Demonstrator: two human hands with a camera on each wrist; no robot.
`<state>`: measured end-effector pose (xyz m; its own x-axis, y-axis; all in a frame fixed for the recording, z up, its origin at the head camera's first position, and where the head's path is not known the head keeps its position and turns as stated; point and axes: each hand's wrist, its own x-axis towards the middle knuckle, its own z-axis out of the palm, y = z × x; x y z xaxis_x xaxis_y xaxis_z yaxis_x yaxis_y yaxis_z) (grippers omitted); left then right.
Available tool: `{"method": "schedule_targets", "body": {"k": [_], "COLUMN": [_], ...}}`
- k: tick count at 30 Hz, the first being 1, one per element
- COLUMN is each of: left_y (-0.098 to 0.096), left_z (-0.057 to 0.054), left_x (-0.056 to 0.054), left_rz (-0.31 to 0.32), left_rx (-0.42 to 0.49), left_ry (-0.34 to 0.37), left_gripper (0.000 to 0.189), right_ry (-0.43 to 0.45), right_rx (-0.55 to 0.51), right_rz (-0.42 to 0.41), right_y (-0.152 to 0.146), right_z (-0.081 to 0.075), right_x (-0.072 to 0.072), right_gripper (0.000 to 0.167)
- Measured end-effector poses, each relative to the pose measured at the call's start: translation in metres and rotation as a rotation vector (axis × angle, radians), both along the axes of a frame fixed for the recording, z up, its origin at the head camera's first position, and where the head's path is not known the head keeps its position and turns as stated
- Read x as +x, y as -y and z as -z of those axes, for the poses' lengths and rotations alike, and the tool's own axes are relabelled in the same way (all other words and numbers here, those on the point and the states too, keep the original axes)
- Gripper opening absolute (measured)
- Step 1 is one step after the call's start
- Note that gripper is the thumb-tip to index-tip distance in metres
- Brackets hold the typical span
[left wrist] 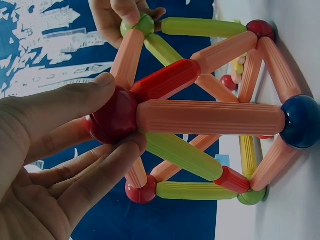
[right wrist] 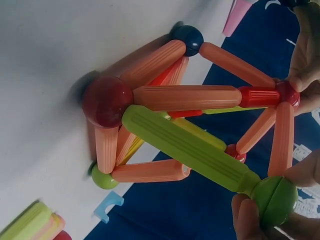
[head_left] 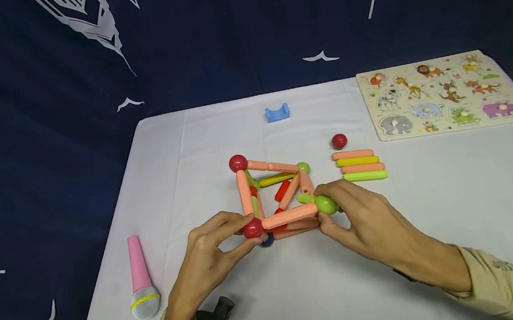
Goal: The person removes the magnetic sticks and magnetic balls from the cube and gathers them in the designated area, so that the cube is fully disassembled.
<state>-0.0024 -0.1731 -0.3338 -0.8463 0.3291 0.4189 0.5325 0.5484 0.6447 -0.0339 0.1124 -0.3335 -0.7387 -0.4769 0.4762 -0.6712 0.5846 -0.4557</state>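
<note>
A left hand (head_left: pixel 211 244) and a right hand (head_left: pixel 369 218) are gripping two upper corners of an open frame (head_left: pixel 290 216) built from ribbed, plastic-looking rods and glossy balls.
The frame is standing at the middle of a white-covered worktop (head_left: pixel 217 133); the left hand is pinching a shiny red corner ball (head_left: pixel 252 228) between thumb and fingers, the right is pinching a bright green corner ball (head_left: pixel 326 205), and a salmon-pink ribbed rod (left wrist: pixel 127 59) is joining the two, while a dark blue ball (left wrist: pixel 302 121) is sitting low on the frame. To its right, four loose salmon, yellow and green rods (head_left: pixel 357 161) are lying side by side near a loose dark red ball (head_left: pixel 339 141); a light-blue notched block (head_left: pixel 277 113) is resting behind the frame, a pale animal puzzle board (head_left: pixel 448 128) is lying at far right, and a pink toy microphone (head_left: pixel 139 266) is lying at left.
</note>
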Motion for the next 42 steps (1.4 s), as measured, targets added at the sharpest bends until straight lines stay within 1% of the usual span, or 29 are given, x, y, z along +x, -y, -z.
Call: {"method": "schedule_targets", "body": {"k": [8, 12, 14, 15, 17, 18, 21, 24, 25, 26, 27, 30, 32, 36, 38, 42], "left_y": [-0.001, 0.001, 0.001, 0.001, 0.001, 0.001, 0.0, 0.001, 0.001, 0.001, 0.001, 0.002, 0.002, 0.001, 0.001, 0.001], "left_z": [0.001, 0.001, 0.001, 0.0, 0.0, 0.0, 0.0, 0.001, 0.001, 0.001, 0.001, 0.001, 0.001, 0.002, 0.002, 0.002], "left_x": [0.0, -0.001, -0.002, -0.002, -0.003, -0.003, -0.002, -0.001, -0.001, -0.001, -0.001, -0.002, -0.002, -0.002, -0.002, 0.0], "left_rz": [-0.005, -0.031, -0.041, -0.044, -0.044, -0.044, -0.048, -0.049, -0.048, -0.047, -0.044, -0.042, -0.045, -0.046, -0.048, -0.059], "left_rx": [0.013, 0.01, 0.006, 0.006, 0.002, -0.001, 0.005, 0.014, 0.015, 0.013, 0.013, 0.006, 0.004, 0.007, 0.009, 0.0], "left_ry": [-0.001, -0.004, -0.009, -0.008, -0.003, 0.0, 0.011, 0.015, 0.014, 0.011, 0.007, 0.001, 0.001, 0.008, 0.01, 0.018], "left_gripper": [0.042, 0.042, 0.042, 0.042, 0.043, 0.042, 0.041, 0.041, 0.041, 0.042, 0.042, 0.044, 0.044, 0.044, 0.045, 0.046], "right_ry": [-0.046, -0.095, -0.092, -0.078, -0.008, 0.046, 0.262, 0.479, 0.53, 0.563, 0.585, 0.598, 0.612, 0.664, 0.66, 0.635], "right_rx": [0.031, 0.022, 0.006, -0.003, -0.013, -0.017, -0.05, -0.104, -0.121, -0.133, -0.137, -0.127, -0.122, -0.124, -0.129, -0.145], "right_rz": [-0.005, 0.039, 0.077, 0.094, 0.13, 0.151, 0.193, 0.229, 0.233, 0.239, 0.247, 0.248, 0.241, 0.207, 0.179, 0.165], "right_y": [-0.003, -0.01, -0.017, -0.02, -0.027, -0.031, -0.043, -0.055, -0.058, -0.061, -0.064, -0.07, -0.072, -0.075, -0.077, -0.083], "right_z": [0.001, -0.002, -0.007, -0.01, -0.016, -0.019, -0.024, -0.022, -0.02, -0.018, -0.015, -0.008, -0.004, 0.003, 0.008, 0.017], "right_x": [-0.003, -0.008, -0.011, -0.013, -0.018, -0.021, -0.031, -0.04, -0.043, -0.046, -0.048, -0.053, -0.056, -0.061, -0.064, -0.073], "right_gripper": [0.028, 0.025, 0.023, 0.022, 0.025, 0.029, 0.04, 0.045, 0.045, 0.045, 0.044, 0.04, 0.04, 0.048, 0.051, 0.051]}}
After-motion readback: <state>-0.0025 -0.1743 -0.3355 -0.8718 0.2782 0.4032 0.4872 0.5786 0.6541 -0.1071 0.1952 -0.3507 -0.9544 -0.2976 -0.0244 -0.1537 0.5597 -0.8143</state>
